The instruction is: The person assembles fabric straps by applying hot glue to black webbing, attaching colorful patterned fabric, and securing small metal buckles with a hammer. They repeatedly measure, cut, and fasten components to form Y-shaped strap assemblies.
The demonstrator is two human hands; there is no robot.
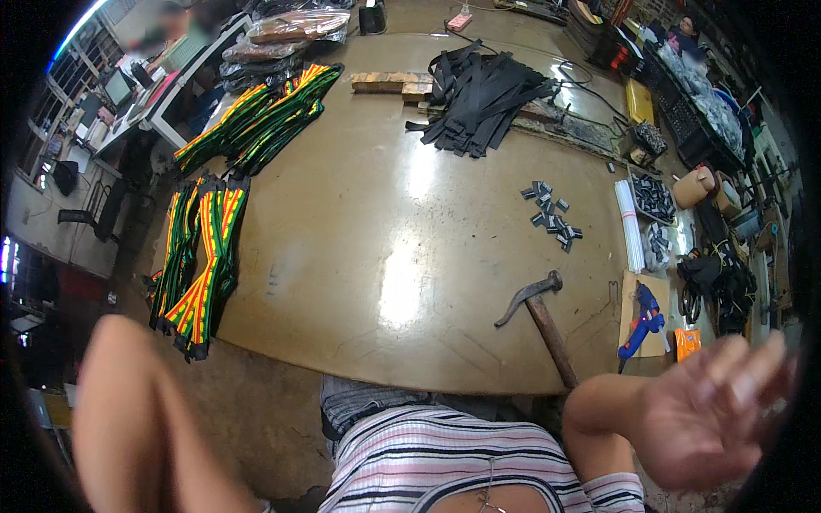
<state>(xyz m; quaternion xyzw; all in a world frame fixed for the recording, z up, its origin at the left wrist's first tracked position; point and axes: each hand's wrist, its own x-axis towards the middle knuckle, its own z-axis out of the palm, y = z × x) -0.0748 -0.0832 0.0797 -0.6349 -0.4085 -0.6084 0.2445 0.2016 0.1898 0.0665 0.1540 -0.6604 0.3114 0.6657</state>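
Note:
My right hand [705,415] is raised at the lower right, blurred by motion, palm showing and fingers loosely spread, with nothing visible in it. Of my left arm [128,410] only the bent forearm and elbow show at the lower left; the left hand itself lies outside the picture. Nearest to my right hand are a blue glue gun [643,323] on a piece of cardboard [657,342] and an orange packet [688,344]. A claw hammer [547,329] lies on the brown table [333,256], its wooden handle reaching the front edge.
Small dark metal clips [554,218] lie scattered on the right. Black straps [487,98] are heaped at the back. Striped yellow, red and green straps [214,248] lie bundled along the left edge. White sticks [630,227] and a tray of small black parts [653,198] line the right edge.

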